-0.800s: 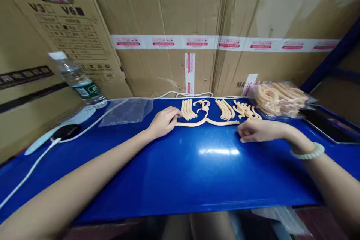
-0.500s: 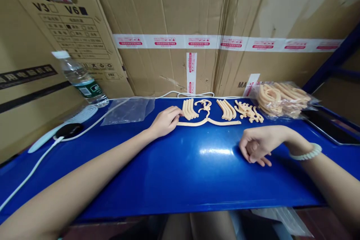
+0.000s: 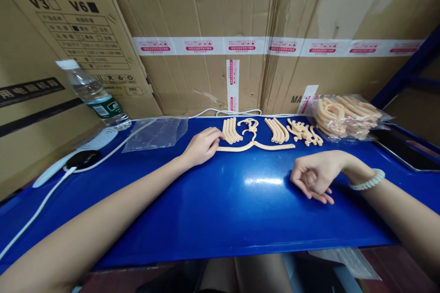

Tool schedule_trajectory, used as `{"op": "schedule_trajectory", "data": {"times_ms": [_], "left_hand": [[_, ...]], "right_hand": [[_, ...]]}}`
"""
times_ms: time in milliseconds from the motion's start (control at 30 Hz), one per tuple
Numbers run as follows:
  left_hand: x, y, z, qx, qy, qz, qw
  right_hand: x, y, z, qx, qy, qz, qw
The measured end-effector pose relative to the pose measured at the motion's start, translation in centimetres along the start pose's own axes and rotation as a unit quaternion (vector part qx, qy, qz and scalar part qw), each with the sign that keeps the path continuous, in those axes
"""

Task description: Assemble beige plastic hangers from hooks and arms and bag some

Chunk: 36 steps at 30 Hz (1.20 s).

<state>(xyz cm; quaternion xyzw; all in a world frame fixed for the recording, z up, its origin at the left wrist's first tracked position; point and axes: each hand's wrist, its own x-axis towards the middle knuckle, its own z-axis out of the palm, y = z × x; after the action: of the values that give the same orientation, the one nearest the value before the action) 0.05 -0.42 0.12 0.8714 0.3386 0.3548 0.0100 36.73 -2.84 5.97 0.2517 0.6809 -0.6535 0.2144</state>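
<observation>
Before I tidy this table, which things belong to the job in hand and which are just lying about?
Likely the job:
- hanger shape by the left hand
- two rows of curved rods
- cream hooks
- jumbled small pieces
- bagged pieces

Probably just lying about:
- water bottle
- white cable
- black puck
- white paddle
- dark flat device
- flat clear bag

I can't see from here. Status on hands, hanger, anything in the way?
Left hand at left end of hanger, grip unclear. Right hand half-curled, apart from hanger. Hanger flat on table. Loose hooks beyond right hand.
</observation>
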Motion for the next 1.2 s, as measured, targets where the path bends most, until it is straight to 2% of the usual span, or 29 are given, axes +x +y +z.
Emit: {"op": "schedule_trajectory", "data": {"times_ms": [233,767,967,1200], "left_hand": [[0.0,-0.1,0.0,-0.003,0.001,0.001,1.0],[-0.1,-1.0,0.7,-0.019,-0.005,0.026,0.999],[-0.1,-1.2,0.8,-0.021,-0.013,0.016,1.0],[0.0,-1.1,0.7,-0.017,-0.004,0.021,1.0]], "right_hand": [[0.0,0.6,-0.4,0.019,-0.023,-0.005,1.0],[0.1,0.4,-0.3,0.031,0.024,0.022,0.999],[-0.5,-0.1,-0.1,0.01,0.013,-0.012,1.0],[0.0,0.6,-0.2,0.016,0.063,-0.047,0.997]]}}
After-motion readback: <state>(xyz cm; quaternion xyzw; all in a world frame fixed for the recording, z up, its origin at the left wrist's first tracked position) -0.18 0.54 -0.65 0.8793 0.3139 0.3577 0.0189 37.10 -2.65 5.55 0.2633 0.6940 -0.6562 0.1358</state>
